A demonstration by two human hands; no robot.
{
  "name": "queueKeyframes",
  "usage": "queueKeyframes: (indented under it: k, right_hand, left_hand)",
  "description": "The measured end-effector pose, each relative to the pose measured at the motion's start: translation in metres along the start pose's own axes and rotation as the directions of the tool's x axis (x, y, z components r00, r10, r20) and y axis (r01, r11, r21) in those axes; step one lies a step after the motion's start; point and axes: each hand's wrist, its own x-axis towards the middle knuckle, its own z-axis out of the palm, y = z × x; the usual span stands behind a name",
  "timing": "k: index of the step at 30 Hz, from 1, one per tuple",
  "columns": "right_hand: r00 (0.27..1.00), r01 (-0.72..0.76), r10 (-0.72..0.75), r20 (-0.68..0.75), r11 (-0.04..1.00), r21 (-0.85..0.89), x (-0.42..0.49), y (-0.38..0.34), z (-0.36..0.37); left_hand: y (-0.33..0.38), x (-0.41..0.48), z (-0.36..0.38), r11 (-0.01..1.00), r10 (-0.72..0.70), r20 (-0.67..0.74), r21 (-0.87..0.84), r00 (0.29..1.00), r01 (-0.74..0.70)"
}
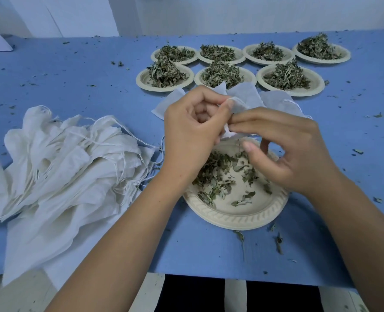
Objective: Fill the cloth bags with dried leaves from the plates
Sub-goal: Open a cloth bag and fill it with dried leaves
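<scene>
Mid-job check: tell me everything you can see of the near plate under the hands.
The round, cream, paper-like plate with an embossed ribbed rim lies flat on the blue table cover, near its front edge. Dried green leaves lie thinly scattered, mostly on its left and far parts; bare bottom shows nearer the person. The left hand and right hand hold a small white cloth bag above its far side; contact with the plate cannot be told.

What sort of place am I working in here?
Probably a small hand-packing bench for dried herbs: a blue cloth-covered table, seven beige moulded plates heaped with dried green leaves, and a pile of white drawstring cloth bags at the left.
</scene>
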Motion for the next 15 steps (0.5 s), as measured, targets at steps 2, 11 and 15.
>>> queueKeyframes:
  k: [2,11,15]
  right_hand:
    - [0.986,-0.055,0.062,0.153,0.997,-0.049,0.001,-0.003,0.004]
    - [0.989,-0.06,0.067,-0.131,0.997,0.058,0.004,-0.005,-0.002]
    - [0.964,-0.233,0.247,-0.099,0.963,0.133,0.005,-0.002,-0.004]
  left_hand:
    - [0.001,-0.004,0.001,0.998,0.056,0.101,0.021,0.993,-0.058]
    - [0.002,-0.002,0.0,0.998,0.042,-0.045,0.041,0.998,-0.04]
    - [0.001,0.003,-0.003,0.999,0.003,-0.277,0.039,0.961,0.008]
